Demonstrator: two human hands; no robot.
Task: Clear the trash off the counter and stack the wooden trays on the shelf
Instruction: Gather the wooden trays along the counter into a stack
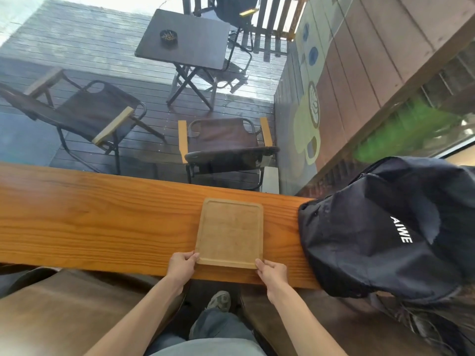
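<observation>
Wooden tray (229,231) bare on counter (102,222); both hands (181,265) gripping near corners.

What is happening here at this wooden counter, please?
A person stands at the wooden counter and grips the near corners of an empty wooden tray, left hand on one corner and right hand on the other. The tray lies flat on the counter. A black backpack sits just to its right. No trash shows on the counter.
</observation>
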